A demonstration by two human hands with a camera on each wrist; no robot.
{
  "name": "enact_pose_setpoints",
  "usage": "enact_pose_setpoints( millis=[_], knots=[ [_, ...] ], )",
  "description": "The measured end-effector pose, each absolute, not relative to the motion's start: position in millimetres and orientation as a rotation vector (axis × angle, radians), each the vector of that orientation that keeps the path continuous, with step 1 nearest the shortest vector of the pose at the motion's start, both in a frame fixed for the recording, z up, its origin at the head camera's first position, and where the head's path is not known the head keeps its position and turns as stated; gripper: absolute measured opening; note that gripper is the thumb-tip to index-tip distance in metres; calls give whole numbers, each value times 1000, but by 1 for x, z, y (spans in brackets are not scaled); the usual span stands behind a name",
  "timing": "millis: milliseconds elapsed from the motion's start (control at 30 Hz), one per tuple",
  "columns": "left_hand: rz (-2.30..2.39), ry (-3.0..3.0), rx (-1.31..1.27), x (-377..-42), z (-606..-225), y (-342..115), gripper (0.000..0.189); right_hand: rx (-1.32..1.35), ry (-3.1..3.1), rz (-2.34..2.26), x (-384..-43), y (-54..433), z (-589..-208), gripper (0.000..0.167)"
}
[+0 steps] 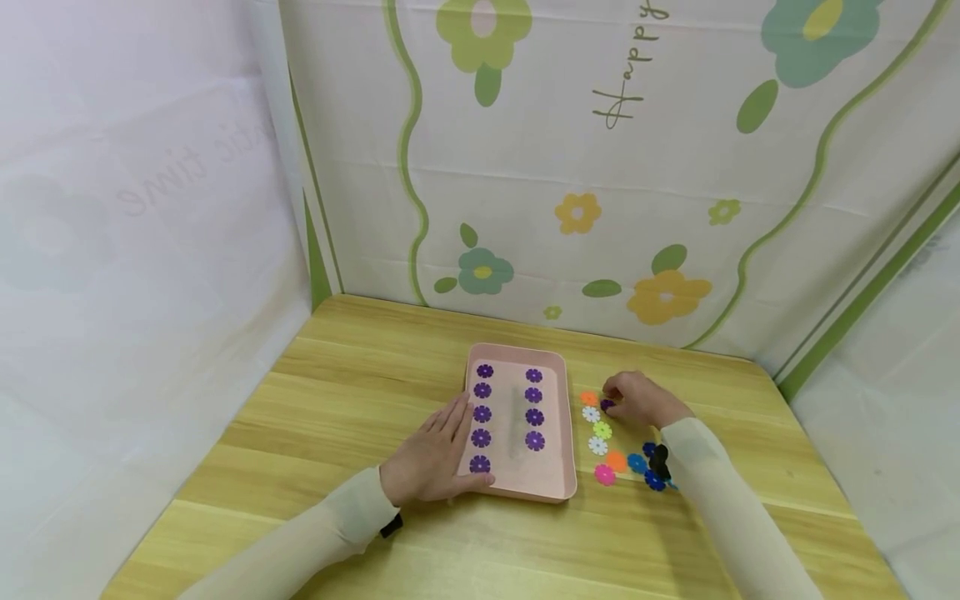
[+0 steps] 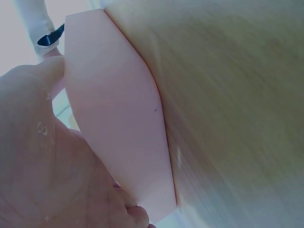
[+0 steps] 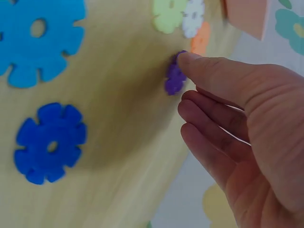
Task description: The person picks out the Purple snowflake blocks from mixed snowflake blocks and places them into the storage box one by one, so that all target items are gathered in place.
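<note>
A pink tray (image 1: 517,482) holds two columns of purple flower-shaped discs, such as the disc (image 1: 480,464) at the near left. My left hand (image 1: 431,454) rests on the tray's near left corner, fingers stretched along the left rim and thumb over the near rim. The left wrist view shows the palm close to the tray's outer wall (image 2: 118,104). To the right of the tray, my right hand (image 1: 637,398) pinches a purple flower disc (image 3: 175,78) at the fingertips, low over the table; the disc stands on edge in the right wrist view.
Loose flower discs lie right of the tray: orange (image 1: 588,398), white (image 1: 591,414), yellow-green (image 1: 602,430), pink (image 1: 604,475) and several blue ones, including a dark blue disc (image 3: 51,143) below the right wrist. A flower-printed curtain (image 1: 525,208) stands behind the wooden table (image 1: 352,375).
</note>
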State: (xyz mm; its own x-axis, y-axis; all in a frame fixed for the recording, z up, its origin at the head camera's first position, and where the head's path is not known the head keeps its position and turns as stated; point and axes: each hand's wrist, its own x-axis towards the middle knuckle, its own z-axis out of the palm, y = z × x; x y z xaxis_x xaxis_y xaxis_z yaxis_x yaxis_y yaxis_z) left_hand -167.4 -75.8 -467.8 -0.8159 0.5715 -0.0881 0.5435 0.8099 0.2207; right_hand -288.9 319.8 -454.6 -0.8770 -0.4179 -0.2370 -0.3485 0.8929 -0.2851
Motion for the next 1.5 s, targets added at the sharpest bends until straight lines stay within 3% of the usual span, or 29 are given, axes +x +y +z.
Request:
enact_pose_setpoints(
  millis=[467, 867, 1500],
  knots=[
    [276, 2843, 883, -167, -466, -76, 110, -572, 2763, -495, -291, 331, -458, 3],
    [272, 2851, 891, -167, -467, -75, 110, -705, 2742, -433, -277, 320, -424, 10],
    [303, 2834, 891, -166, -465, -76, 110, -945, 2577, -484, -246, 248, -388, 14]
  ],
)
